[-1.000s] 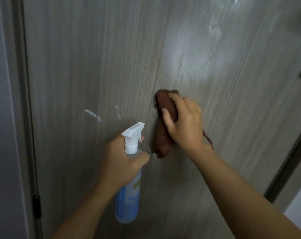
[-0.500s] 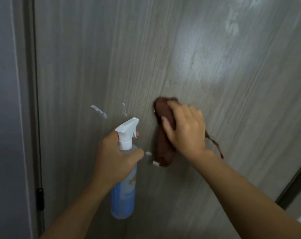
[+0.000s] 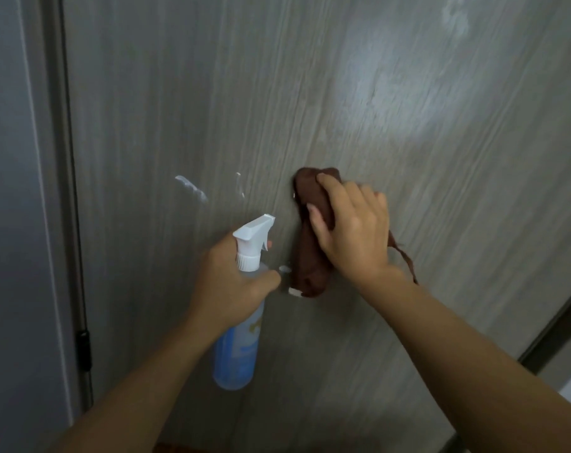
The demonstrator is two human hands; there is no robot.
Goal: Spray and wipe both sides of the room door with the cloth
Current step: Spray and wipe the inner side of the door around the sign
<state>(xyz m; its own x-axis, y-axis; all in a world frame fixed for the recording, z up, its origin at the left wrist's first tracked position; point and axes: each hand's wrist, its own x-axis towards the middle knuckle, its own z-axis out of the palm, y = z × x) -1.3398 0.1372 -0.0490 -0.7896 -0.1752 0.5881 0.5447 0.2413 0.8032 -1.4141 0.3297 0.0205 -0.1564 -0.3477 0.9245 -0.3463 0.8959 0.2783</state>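
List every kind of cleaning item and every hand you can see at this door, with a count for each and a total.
Spray bottle: 1, held in the left hand
Brown cloth: 1, pressed to the door by the right hand
Hands: 2
Total: 4

a grey door frame (image 3: 53, 191) runs down the left, a dark hinge (image 3: 84, 351) low on it.

Grey-brown wood-grain room door (image 3: 392, 103) with white foam streaks (image 3: 191, 188), dark brown bunched cloth (image 3: 310, 256), clear bluish plastic spray bottle (image 3: 238, 348) with white trigger top.
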